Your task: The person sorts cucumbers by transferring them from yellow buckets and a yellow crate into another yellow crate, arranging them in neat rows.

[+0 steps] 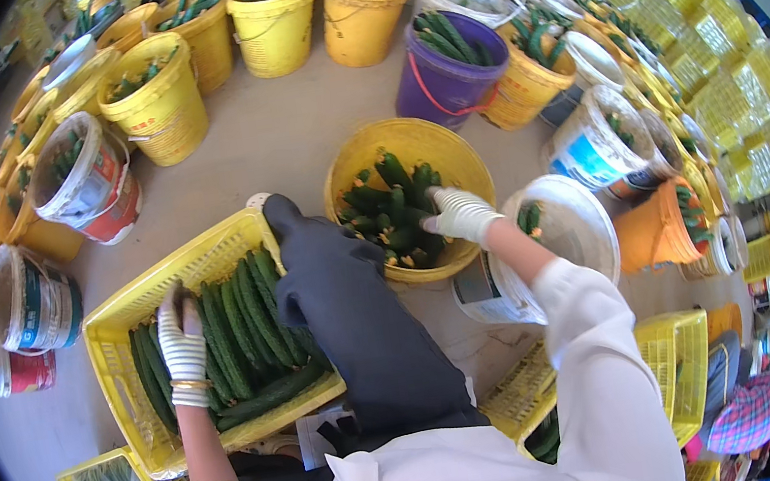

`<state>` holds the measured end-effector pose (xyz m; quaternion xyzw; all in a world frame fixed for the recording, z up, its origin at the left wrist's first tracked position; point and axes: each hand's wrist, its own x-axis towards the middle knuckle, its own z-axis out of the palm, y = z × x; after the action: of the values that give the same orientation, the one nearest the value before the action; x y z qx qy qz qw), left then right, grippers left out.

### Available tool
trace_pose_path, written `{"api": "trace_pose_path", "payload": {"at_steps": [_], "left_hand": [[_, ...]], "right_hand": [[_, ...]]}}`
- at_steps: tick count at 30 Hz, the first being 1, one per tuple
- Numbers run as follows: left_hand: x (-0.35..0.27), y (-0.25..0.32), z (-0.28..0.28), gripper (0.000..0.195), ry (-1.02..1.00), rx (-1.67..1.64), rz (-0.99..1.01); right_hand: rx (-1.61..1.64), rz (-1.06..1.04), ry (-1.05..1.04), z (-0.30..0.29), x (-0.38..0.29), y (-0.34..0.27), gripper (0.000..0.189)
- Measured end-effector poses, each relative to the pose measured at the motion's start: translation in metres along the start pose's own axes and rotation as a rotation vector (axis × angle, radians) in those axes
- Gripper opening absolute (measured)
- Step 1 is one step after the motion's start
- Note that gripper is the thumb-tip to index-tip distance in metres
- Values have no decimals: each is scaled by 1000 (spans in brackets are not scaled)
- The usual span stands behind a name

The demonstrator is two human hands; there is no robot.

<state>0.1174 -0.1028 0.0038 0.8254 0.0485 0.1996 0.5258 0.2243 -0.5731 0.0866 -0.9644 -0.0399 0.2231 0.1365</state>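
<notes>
My left hand (183, 338), in a striped knit glove with a gold-coloured bangle at the wrist, lies over the cucumbers (240, 322) in a yellow plastic crate (112, 363). These lie side by side in a row, with one crosswise along the near edge. My fingers point down among them, and their grip is hidden. To the right, my right hand (459, 214), gloved alike, reaches into a round yellow bucket (465, 154). Its blurred fingertips touch the cucumbers (395, 209) standing there, several with withered flowers. Whether they hold one does not show.
Beside the bucket a white bucket (578, 234) leans towards my right arm. A purple bucket (437, 91) of cucumbers stands beyond. More buckets curve around, including a yellow one (161, 117). Yellow crates (743, 90) are stacked at right. A person in a plaid top (754, 409) is at lower right.
</notes>
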Motion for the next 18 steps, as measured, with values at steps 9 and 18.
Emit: {"api": "trace_pose_path", "payload": {"at_steps": [9, 18], "left_hand": [[-35, 3, -27, 29, -175, 64, -133], [-11, 40, 4, 27, -243, -50, 27]], "right_hand": [[329, 129, -169, -42, 14, 37, 40], [1220, 109, -63, -128, -185, 129, 59]]}}
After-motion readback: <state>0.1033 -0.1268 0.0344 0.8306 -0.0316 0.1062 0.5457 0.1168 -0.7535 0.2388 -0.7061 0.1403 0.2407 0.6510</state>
